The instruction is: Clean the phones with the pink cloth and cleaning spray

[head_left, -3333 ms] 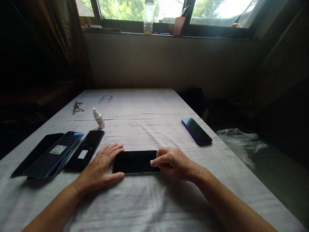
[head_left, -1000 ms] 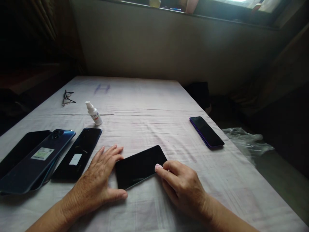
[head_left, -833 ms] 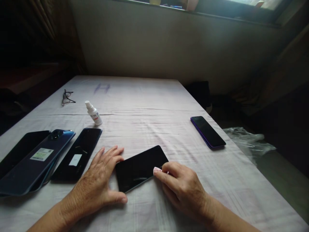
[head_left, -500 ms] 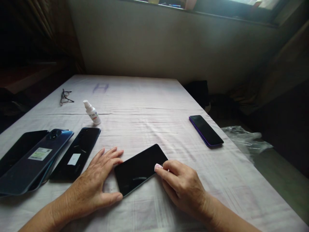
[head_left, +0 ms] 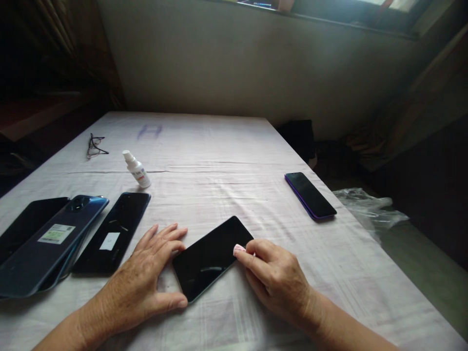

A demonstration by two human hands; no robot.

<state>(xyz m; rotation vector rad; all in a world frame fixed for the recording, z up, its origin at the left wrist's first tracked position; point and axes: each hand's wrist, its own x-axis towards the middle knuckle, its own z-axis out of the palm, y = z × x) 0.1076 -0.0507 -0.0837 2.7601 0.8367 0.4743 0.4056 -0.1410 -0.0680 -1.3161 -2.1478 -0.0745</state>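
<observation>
A dark-screened smartphone [head_left: 212, 261] lies face up and slanted on the cloth in front of me. At its left end my left hand [head_left: 146, 268] is spread with the fingers apart, thumb and index fingertip touching the phone's corners. My right hand [head_left: 276, 273] is at the phone's right end, its fingers closed on a small pinkish-white piece of cloth [head_left: 239, 249]. Only a tip of that cloth shows past the thumb and forefinger, over the screen's edge; the rest is hidden in the hand.
To the left lie a phone with a white sticker [head_left: 109, 241] and a pile of phones [head_left: 54, 248]. Behind them stand a white spray bottle [head_left: 137, 170] and eyeglasses [head_left: 96, 145]. A purple-edged phone [head_left: 310, 196] rests near the right table edge. Beyond it is clear plastic [head_left: 367, 204].
The phone between my hands has turned very slightly, its near left corner a little lower. My hands keep nearly the same places; the whole view has shifted a little.
</observation>
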